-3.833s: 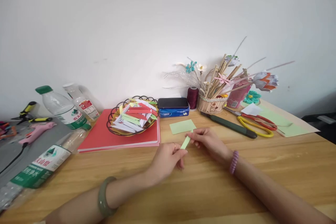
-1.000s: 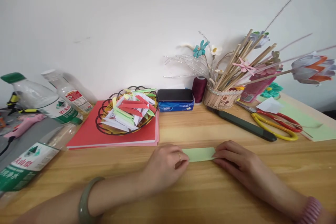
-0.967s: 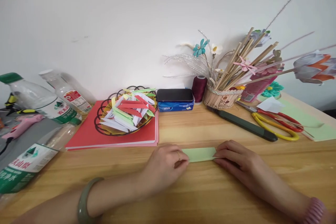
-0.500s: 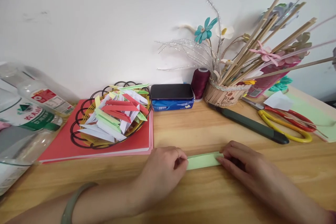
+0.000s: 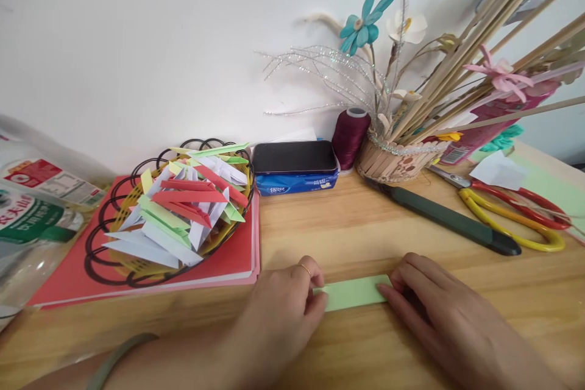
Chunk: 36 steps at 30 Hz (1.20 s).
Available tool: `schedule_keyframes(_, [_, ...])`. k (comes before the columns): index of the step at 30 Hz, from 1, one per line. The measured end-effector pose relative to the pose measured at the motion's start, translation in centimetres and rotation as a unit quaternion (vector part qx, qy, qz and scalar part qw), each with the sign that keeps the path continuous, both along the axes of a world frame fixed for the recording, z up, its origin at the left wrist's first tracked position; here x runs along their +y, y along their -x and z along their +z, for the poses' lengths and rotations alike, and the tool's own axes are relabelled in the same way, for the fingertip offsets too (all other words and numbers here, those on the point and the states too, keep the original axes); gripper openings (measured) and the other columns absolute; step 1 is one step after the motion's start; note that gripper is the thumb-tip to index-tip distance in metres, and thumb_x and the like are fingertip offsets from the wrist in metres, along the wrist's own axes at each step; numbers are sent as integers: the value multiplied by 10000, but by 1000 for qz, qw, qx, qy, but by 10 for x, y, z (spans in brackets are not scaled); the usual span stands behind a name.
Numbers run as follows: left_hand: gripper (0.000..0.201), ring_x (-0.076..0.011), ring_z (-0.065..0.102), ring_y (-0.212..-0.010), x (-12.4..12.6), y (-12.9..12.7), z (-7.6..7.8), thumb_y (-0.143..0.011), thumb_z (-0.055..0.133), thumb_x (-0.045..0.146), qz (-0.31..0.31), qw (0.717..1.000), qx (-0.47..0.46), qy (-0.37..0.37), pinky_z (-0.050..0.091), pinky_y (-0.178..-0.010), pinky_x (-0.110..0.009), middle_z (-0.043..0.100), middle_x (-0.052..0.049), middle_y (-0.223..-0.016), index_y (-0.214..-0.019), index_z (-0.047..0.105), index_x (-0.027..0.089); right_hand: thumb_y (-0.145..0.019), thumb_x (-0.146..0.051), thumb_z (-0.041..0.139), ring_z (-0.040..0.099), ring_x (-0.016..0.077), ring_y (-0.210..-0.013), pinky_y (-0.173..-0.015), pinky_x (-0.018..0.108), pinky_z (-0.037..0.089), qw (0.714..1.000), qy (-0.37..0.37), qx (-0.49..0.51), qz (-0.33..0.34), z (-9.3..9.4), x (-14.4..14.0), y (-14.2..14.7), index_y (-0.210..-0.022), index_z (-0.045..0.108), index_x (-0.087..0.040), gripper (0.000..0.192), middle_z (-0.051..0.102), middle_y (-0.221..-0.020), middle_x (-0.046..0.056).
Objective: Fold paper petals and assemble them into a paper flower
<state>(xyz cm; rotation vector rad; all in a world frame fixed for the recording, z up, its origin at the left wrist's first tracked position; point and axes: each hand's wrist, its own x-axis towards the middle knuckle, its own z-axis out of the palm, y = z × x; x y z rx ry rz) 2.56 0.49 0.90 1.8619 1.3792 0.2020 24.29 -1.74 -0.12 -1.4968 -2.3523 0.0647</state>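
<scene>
— Two hands, one strip. Left to right, what have we got?

— Green-labelled bottle (image 5: 31,216) and red-labelled bottle (image 5: 55,181), both cut by the frame. Red paper stack (image 5: 68,271), and on it a wicker basket (image 5: 137,267) heaped with folded paper pieces (image 5: 183,197).

— Left hand (image 5: 283,311)?

— Thumb and forefinger closed, no gap, pinching the left end of the pale green strip (image 5: 354,294).

— And the strip?

— Between the hands, near side of the phone (image 5: 294,157), blue packet (image 5: 297,184) and maroon spool (image 5: 351,139). Low over the table (image 5: 292,228); can't tell if it's touching.

— What changed?

— Half a second ago a back layer poked up behind the front one. Now one even face. My read: layers lined up, fold lying flatter. View's leaned in too, so bigger doesn't mean moved.

— Right hand (image 5: 441,308)?

— Thumb and forefinger closed on the strip's right end. Other fingers curled, partly hidden.

— Past that?

— Stick-sided holder (image 5: 402,164), dark green-handled tool (image 5: 448,216), scissors (image 5: 539,242) with a red and a yellow handle, light green sheet (image 5: 555,189). Neither hand on any of those.
</scene>
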Motion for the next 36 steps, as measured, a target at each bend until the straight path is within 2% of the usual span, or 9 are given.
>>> schedule_keyframes(11, [112, -129, 570, -625, 3, -3, 4, -801, 419, 165, -21, 999, 48, -8, 359, -583, -226, 627, 18, -677, -787, 525, 196, -906, -290, 339, 538, 150, -540, -486, 284, 417, 999, -8, -41, 0, 0, 2, 1, -667, 421, -222, 261, 493, -633, 8])
schedule_keyframes(16, [135, -124, 550, -591, 3, -4, 4, -809, 407, 137, -53, 994, 75, -61, 333, -554, -230, 613, 20, -663, -793, 531, 188, -879, -315, 383, 506, 156, -529, -501, 294, 385, 998, -29, -54, -12, 1, 2, -2, -662, 406, -221, 237, 478, -609, -3])
schedule_keyframes(21, [166, -126, 537, -567, 4, -4, 1, -836, 382, 140, -85, 986, 89, -113, 323, -518, -236, 609, 18, -672, -809, 539, 186, -869, -307, 406, 499, 151, -550, -527, 290, 373, 999, -11, -36, -20, 1, 2, -3, -703, 412, -215, 190, 490, -640, 2])
schedule_keyframes(25, [217, -124, 555, -604, 2, -2, -2, -839, 384, 116, -125, 972, 93, -175, 363, -526, -222, 622, 17, -737, -912, 567, 205, -869, -309, 415, 493, 156, -577, -548, 295, 372, 999, -10, -26, -25, -1, 2, -3, -712, 431, -211, 186, 502, -665, 12])
schedule_keyframes(28, [331, -110, 543, -567, -1, 0, -6, -843, 404, 113, -184, 938, 122, -266, 372, -499, -201, 591, 24, -702, -1086, 558, 277, -886, -267, 382, 521, 181, -704, -638, 325, 399, 999, -14, -32, 15, 1, 2, -2, -830, 509, -205, 151, 552, -790, 41])
schedule_keyframes(31, [414, -107, 526, -504, -8, 1, -11, -836, 464, 156, -228, 880, 178, -377, 347, -428, -187, 544, 30, -643, -1206, 499, 338, -919, -222, 293, 525, 186, -769, -700, 347, 411, 993, 2, -48, 111, 7, 1, 2, -916, 550, -220, 256, 582, -866, 40])
schedule_keyframes(33, [460, -118, 534, -492, -15, 1, -13, -811, 511, 184, -244, 837, 227, -434, 348, -396, -191, 542, 16, -645, -1253, 472, 305, -934, -217, 246, 527, 184, -749, -696, 347, 418, 988, -12, -58, 144, 11, -1, 4, -919, 566, -205, 321, 600, -836, 38])
schedule_keyframes(36, [546, -130, 526, -452, -24, 3, -13, -781, 535, 197, -254, 781, 298, -485, 357, -362, -205, 529, -2, -610, -1314, 420, 218, -941, -195, 202, 547, 189, -766, -719, 357, 426, 983, -69, -73, 153, 13, -4, 3, -973, 576, -170, 376, 629, -834, 53])
